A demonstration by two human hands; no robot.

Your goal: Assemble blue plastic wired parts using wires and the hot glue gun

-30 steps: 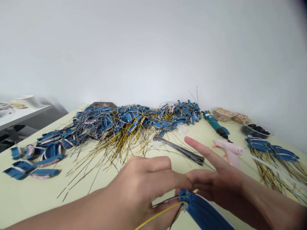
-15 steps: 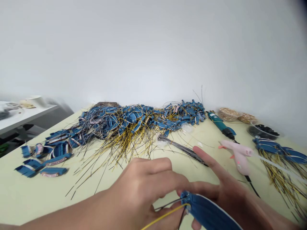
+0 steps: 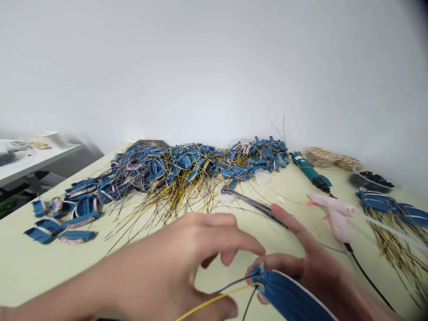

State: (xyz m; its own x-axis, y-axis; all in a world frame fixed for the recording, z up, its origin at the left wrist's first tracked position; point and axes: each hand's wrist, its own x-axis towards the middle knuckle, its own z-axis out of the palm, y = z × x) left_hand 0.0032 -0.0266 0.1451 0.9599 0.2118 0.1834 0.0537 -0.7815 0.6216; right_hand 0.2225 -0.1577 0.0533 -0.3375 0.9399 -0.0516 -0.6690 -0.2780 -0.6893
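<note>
A curved blue plastic piece (image 3: 294, 292) with a white edge strip lies in my right hand (image 3: 324, 276), whose fingers reach behind its end and whose index finger points up. From that end run a yellow wire (image 3: 214, 304) and dark wires (image 3: 230, 283), with a clear, glue-like blob at their root. My left hand (image 3: 180, 258) is beside the wires, thumb and fingers apart. The wires pass across or behind its thumb; I cannot tell whether they touch it.
Behind lies a pile of wired blue pieces (image 3: 187, 162); loose blue pieces (image 3: 76, 218) are at left. A bundle of grey wires (image 3: 256, 203), a teal power tool (image 3: 309, 171), a pink glue gun (image 3: 334, 214), a tub of black parts (image 3: 371, 180) and more wired pieces (image 3: 384, 203) lie to the right.
My left fingers have opened and drawn back leftward from the end of the blue piece. My right hand keeps the piece nearly in place.
</note>
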